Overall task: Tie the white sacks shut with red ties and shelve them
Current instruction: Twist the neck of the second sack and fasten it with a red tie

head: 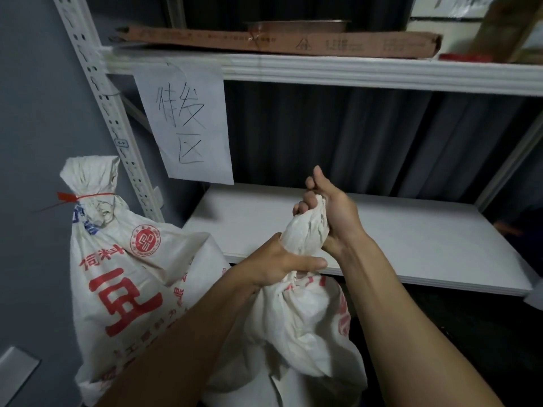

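Before the shelf (382, 230), both hands clench the sack (305, 324) neck, left hand (279, 264) seemingly below right hand (329, 210).

The bottom edge cuts off both sacks (308, 333).

Your left hand (282, 259) chokes the sack (305, 324) neck low, your right hand (329, 207) grips the bunched top above it. Tied sack (117, 274) with a red tie (88, 196) stands left, beside the shelf (382, 230).

White sacks (293, 333), red print; red tie (88, 196)
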